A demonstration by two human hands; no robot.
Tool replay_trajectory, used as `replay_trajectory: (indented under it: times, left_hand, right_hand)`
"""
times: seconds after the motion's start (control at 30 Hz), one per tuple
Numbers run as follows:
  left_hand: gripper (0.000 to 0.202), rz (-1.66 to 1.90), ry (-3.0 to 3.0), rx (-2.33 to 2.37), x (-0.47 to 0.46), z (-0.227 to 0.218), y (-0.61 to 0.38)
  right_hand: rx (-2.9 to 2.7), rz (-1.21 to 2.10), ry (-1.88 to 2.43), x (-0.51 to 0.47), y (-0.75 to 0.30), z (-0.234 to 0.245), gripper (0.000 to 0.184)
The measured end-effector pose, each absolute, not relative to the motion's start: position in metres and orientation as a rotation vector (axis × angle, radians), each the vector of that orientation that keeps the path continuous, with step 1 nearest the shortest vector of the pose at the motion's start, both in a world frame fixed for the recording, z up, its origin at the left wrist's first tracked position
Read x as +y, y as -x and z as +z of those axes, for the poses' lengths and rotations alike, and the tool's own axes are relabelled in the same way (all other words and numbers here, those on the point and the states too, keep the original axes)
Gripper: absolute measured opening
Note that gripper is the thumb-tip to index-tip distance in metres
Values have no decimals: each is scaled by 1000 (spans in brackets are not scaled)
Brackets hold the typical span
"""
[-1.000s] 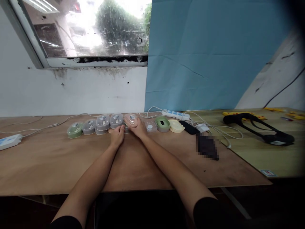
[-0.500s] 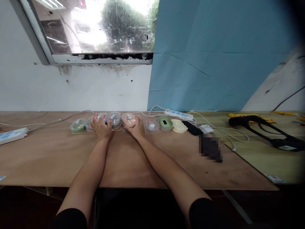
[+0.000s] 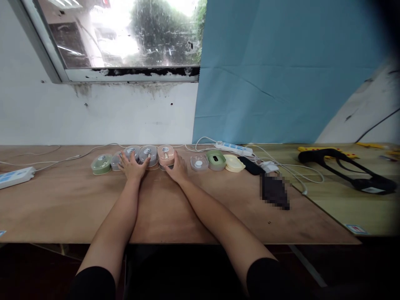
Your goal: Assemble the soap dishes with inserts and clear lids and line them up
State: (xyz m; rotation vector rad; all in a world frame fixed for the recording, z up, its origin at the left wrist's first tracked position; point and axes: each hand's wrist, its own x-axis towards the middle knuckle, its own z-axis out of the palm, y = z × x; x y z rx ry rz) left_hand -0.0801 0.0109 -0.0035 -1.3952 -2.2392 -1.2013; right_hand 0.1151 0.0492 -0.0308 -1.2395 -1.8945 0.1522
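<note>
A row of small oval plastic boxes with clear lids stands along the back of the wooden table (image 3: 62, 208). My left hand (image 3: 133, 165) lies with spread fingers on a grey box (image 3: 148, 155) and a second grey box (image 3: 132, 151). A third grey box (image 3: 116, 161) is partly hidden behind my left fingers. My right hand (image 3: 176, 167) has its fingertips against the near side of a pink box (image 3: 165, 155), and nothing is lifted. Farther right stand a clear box (image 3: 199, 163), a green box (image 3: 216, 160) and a cream box (image 3: 233, 163). A green box (image 3: 101, 164) ends the row on the left.
A black phone (image 3: 251, 166) and a white charger (image 3: 268, 166) lie right of the row, near a pixelated dark object (image 3: 274, 191). White cables run behind the boxes to power strips (image 3: 233, 148). A black strap (image 3: 346, 171) lies on the right-hand board.
The pink box was tilted up in my right hand and now sits in the row. My left hand has shifted left onto the grey boxes.
</note>
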Motion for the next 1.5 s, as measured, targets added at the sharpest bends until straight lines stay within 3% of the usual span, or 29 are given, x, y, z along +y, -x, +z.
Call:
replay_trajectory:
  times: [0.7, 0.97, 1.17, 1.5]
  left_hand:
    - [83, -1292, 1353, -2175, 12, -4, 80]
    - [55, -1404, 1463, -1691, 10, -5, 66]
    - [22, -1371, 1890, -1356, 6, -5, 42]
    - [31, -859, 2583, -1444, -4, -14, -2]
  right_hand:
    - [-1883, 17, 1093, 41, -146, -28, 89]
    - [-1999, -229, 1043, 32, -245, -21, 66]
    - [-1854, -364, 1250, 42, -338, -18, 53]
    - [-1530, -109, 1953, 59, -393, -28, 42]
